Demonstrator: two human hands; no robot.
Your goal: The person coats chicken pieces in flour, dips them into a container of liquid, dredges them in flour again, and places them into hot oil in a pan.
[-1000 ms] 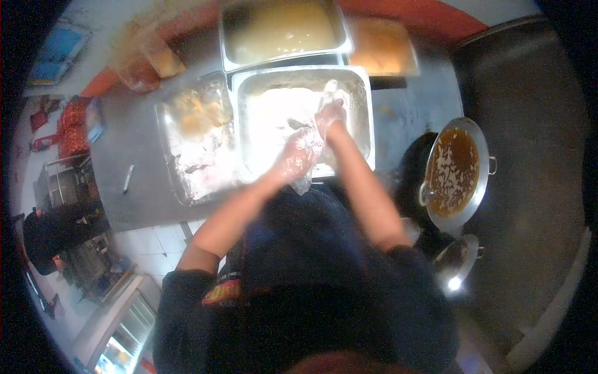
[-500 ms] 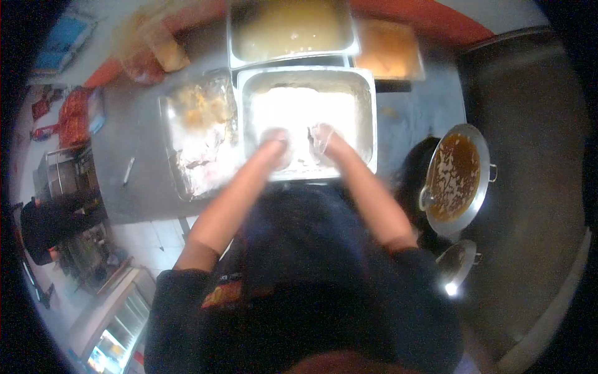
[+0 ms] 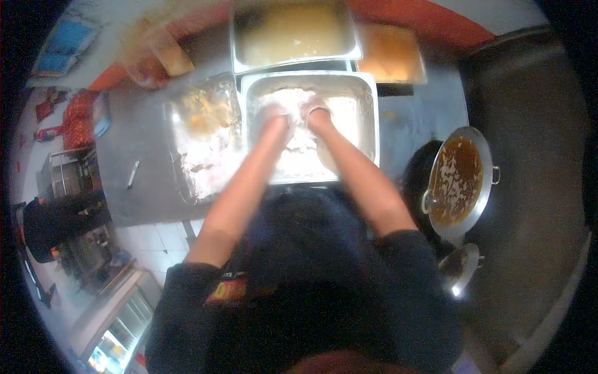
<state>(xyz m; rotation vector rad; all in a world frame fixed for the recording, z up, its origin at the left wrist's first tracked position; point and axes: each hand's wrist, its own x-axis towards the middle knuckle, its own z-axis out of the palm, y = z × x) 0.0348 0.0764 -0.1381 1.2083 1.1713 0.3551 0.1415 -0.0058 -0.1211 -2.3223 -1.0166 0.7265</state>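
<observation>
A deep rectangular metal pan in front of me holds bright white powder that looks like flour. Both my hands are inside the pan, in the far half of the powder. My left hand is left of the middle, smeared by motion, with its fingers partly sunk or hidden. Close beside it, my right hand is blurred too, and a pale, clear covering seems to surround it. I cannot make out whether either hand grips anything.
Behind stands another metal pan of cloudy yellowish liquid. To the left lies a tray with white powder and orange-brown bits. An orange-toned container stands back right. On the right sits a large metal pan of brown oil-like liquid with foam.
Both my hands have moved forward, away from me, through the powder toward the far side of the pan. The powder surface now looks more broken up.
</observation>
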